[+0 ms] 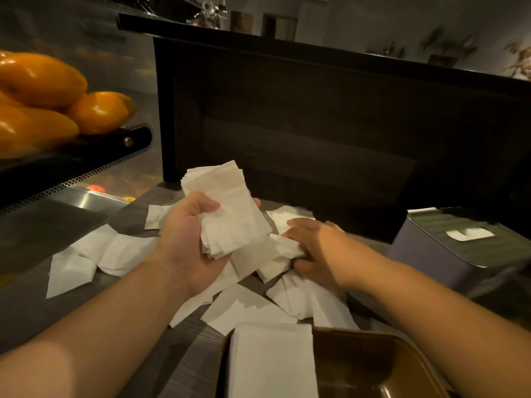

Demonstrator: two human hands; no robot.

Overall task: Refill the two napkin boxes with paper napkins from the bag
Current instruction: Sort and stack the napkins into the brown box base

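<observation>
Napkins (227, 208) are sitting stacked in the gripping left hand (186, 239), while beside that stack the right hand (313, 248) is pinching loose napkins (275, 254) on the worktop (28, 305).

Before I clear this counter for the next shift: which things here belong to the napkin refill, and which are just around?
Job:
stack in the left hand
loose napkins under the right hand
closed box
open box, partly filled

Around:
fruit
dark cabinet
</observation>
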